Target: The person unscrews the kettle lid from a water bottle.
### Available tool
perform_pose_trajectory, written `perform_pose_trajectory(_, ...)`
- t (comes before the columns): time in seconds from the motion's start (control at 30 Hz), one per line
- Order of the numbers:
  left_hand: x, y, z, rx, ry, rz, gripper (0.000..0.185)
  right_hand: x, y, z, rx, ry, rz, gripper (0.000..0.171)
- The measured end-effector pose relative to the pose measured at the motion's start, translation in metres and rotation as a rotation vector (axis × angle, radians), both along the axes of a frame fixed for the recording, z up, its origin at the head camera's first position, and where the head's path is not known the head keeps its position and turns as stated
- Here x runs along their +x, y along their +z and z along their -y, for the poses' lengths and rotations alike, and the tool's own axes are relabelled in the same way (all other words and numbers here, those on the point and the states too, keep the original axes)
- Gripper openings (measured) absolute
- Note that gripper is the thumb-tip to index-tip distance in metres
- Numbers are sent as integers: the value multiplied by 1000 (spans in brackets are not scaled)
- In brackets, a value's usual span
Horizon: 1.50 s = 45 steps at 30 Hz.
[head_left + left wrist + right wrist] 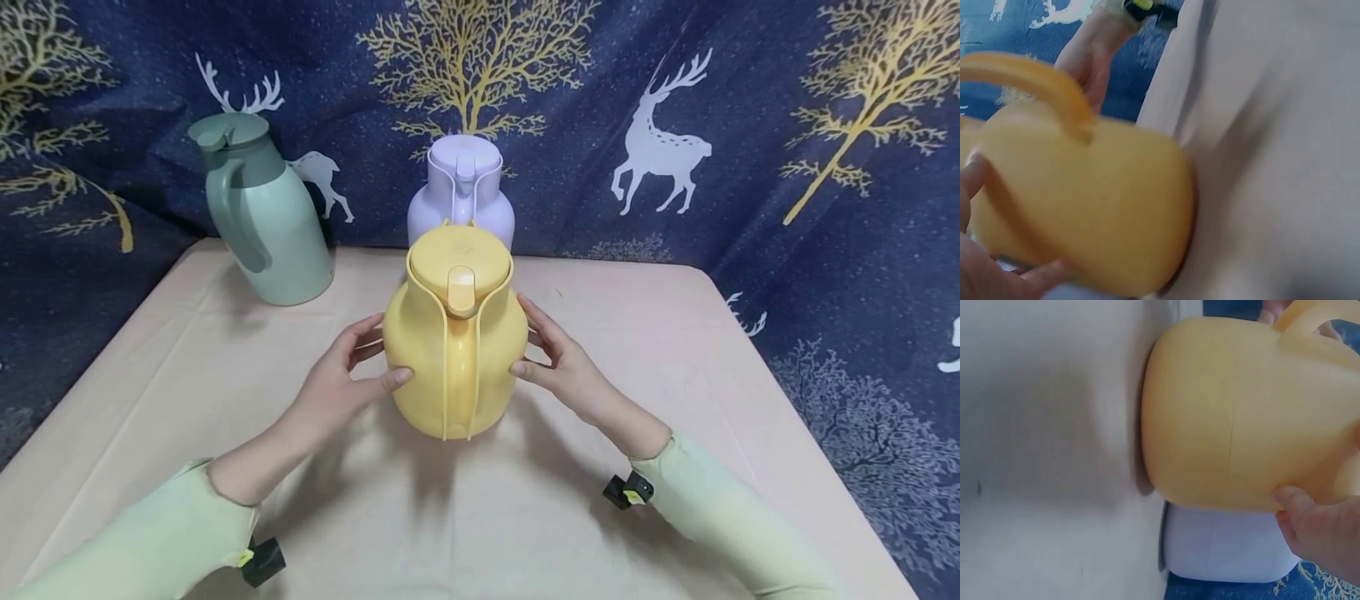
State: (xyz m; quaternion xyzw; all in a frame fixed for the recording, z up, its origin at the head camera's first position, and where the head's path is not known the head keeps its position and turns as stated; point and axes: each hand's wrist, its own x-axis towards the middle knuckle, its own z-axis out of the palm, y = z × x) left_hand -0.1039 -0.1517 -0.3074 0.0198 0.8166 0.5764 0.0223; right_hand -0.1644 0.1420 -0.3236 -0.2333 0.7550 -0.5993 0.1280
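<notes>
Both hands cup the yellow thermos jug (454, 333) from either side: the left hand (341, 379) lies against its left flank with the thumb pressed on the lower front and the fingers wrapped toward the back, and the right hand (558, 362) mirrors it on the right flank, thumb on the front and fingers curved round behind. Neither hand touches the handle, which runs down the jug's front face toward the person. The jug stands upright on the table (675, 350), about midway between the left and right edges and somewhat nearer the far edge than the near one; its lid is on, with the thumb tab pointing at the person. From the left wrist view the jug (1085, 206) shows its base flat on the pale tablecloth (1272, 156), with fingers (1041, 275) curled under its belly. From the right wrist view the jug (1241, 419) again sits with its base on the cloth, a fingertip (1294, 500) pressed on its side. Directly behind it, near the far edge, stands a lilac thermos jug (461, 196), close to the yellow one; whether they touch I cannot tell. A green thermos jug (262, 212) stands at the far left corner, well apart, handle toward the person. A dark blue cloth with gold trees and white deer (660, 142) hangs behind the table
</notes>
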Motion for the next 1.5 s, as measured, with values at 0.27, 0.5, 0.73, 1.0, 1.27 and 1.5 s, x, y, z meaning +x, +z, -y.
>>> perform_pose_trajectory(0.27,-3,40,11,134,-56,-223,33,-1,0,-2,25,41,-47,94)
perform_pose_trajectory(0.5,-14,48,1,165,-590,-51,59,-1,1,-3,25,47,-47,97)
perform_pose_trajectory(0.73,-25,50,-21,121,-765,24,58,-3,1,-5,21,51,-48,96)
perform_pose_trajectory(1.0,-33,52,-32,-1,-773,29,32,-2,0,-7,55,46,-80,92)
perform_pose_trajectory(1.27,-34,49,-33,-21,-773,1,28,-3,8,-12,128,34,-138,85)
perform_pose_trajectory(1.5,-32,50,-32,-8,-766,-13,26,-7,44,0,179,-57,-287,110)
